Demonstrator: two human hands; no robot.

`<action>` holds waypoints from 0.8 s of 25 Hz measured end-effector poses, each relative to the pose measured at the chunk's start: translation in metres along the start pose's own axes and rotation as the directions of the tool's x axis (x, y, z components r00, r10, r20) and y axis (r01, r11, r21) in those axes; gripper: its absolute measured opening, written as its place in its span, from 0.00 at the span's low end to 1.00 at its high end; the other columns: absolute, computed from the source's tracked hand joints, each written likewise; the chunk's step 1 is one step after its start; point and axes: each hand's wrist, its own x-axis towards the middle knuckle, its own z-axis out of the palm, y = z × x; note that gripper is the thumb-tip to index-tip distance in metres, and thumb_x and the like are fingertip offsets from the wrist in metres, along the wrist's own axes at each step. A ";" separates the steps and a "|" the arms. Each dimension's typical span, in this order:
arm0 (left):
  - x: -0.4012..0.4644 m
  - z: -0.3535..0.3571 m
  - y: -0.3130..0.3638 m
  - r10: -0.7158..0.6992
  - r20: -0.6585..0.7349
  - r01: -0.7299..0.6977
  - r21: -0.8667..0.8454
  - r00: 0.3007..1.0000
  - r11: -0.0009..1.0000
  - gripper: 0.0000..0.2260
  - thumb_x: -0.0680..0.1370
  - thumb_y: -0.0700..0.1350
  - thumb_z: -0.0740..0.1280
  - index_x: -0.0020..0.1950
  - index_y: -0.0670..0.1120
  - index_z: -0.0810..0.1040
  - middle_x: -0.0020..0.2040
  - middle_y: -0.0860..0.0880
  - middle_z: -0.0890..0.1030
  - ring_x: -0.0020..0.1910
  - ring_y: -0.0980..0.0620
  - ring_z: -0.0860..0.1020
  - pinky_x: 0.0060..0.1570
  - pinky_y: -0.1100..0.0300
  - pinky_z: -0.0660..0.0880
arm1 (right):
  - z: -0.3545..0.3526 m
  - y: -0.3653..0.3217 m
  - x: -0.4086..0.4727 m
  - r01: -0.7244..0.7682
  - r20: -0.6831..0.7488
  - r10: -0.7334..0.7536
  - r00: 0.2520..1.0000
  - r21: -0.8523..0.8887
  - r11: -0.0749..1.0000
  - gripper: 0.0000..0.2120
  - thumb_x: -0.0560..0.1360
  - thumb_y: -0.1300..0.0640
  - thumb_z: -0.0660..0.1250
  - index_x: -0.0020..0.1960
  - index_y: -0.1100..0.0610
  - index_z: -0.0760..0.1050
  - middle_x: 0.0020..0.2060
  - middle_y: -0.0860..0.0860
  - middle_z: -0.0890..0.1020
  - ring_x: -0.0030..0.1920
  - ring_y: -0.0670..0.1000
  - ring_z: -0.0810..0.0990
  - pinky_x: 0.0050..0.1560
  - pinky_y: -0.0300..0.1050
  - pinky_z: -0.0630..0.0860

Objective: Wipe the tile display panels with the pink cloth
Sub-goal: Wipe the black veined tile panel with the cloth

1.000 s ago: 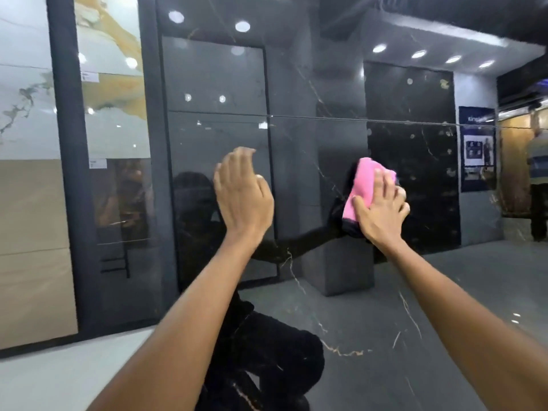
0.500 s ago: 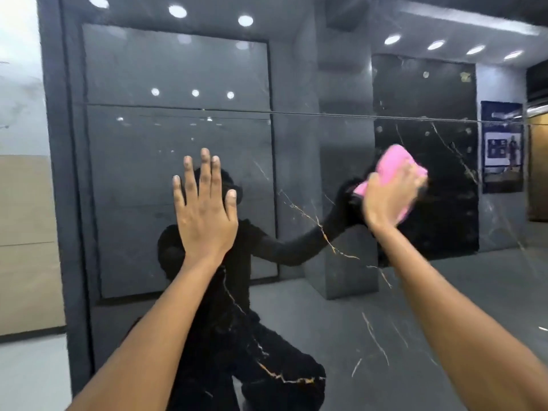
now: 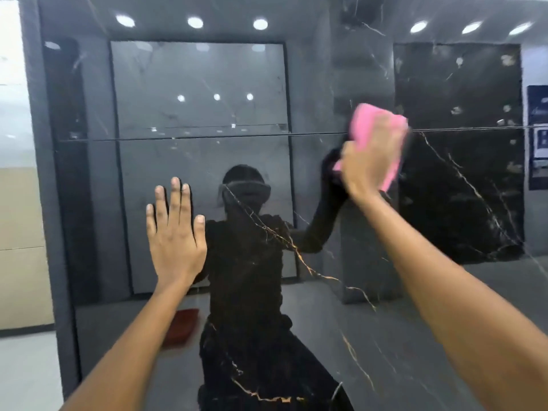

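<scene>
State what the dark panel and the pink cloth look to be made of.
Dark panel: apparently polished marble-look tile, black with gold veins; its gloss mirrors ceiling lights and the person. Real stone or ceramic, unclear.
Pink cloth: soft, matte fabric, bunched under the right hand; possibly microfibre.

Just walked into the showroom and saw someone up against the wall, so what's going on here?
A person is wiping a glossy dark tile panel. The right hand presses a pink cloth against the panel, right at the horizontal seam between two tiles. The left hand is raised lower down with its fingers straight and spread, seemingly flat on the panel. The shiny surface mirrors the person and the ceiling lights.
</scene>
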 end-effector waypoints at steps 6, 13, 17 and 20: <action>0.000 -0.002 -0.006 0.021 -0.038 -0.025 -0.113 0.999 0.993 0.24 0.83 0.48 0.47 0.79 0.44 0.57 0.80 0.49 0.55 0.79 0.46 0.50 0.76 0.54 0.41 | 0.012 0.032 -0.173 0.962 0.596 -0.766 -0.240 0.250 -0.107 0.33 0.71 0.57 0.60 0.75 0.60 0.62 0.74 0.58 0.64 0.76 0.58 0.57 0.77 0.56 0.48; -0.020 -0.012 0.003 -0.004 -0.024 -0.004 -0.324 1.000 0.946 0.24 0.81 0.47 0.53 0.78 0.43 0.60 0.79 0.47 0.56 0.79 0.47 0.51 0.76 0.53 0.42 | -0.038 0.121 -0.065 0.425 0.211 -0.409 0.888 -0.032 0.905 0.35 0.64 0.64 0.65 0.72 0.61 0.68 0.72 0.57 0.68 0.75 0.58 0.59 0.77 0.46 0.50; -0.137 -0.001 0.017 -0.174 0.086 0.189 -0.218 0.981 0.958 0.25 0.81 0.46 0.52 0.78 0.44 0.58 0.80 0.49 0.52 0.79 0.48 0.47 0.76 0.50 0.42 | -0.040 0.174 -0.248 0.957 0.566 -0.823 0.054 0.204 0.204 0.37 0.64 0.61 0.63 0.74 0.57 0.63 0.72 0.52 0.69 0.73 0.56 0.62 0.77 0.54 0.45; -0.191 0.018 0.005 -0.072 0.135 0.085 -0.098 0.988 0.991 0.26 0.81 0.47 0.51 0.79 0.44 0.51 0.80 0.51 0.46 0.79 0.49 0.43 0.76 0.49 0.41 | -0.048 0.187 -0.234 0.963 0.589 -0.782 -0.203 0.263 -0.052 0.35 0.66 0.59 0.62 0.73 0.57 0.62 0.71 0.51 0.68 0.71 0.56 0.64 0.77 0.53 0.45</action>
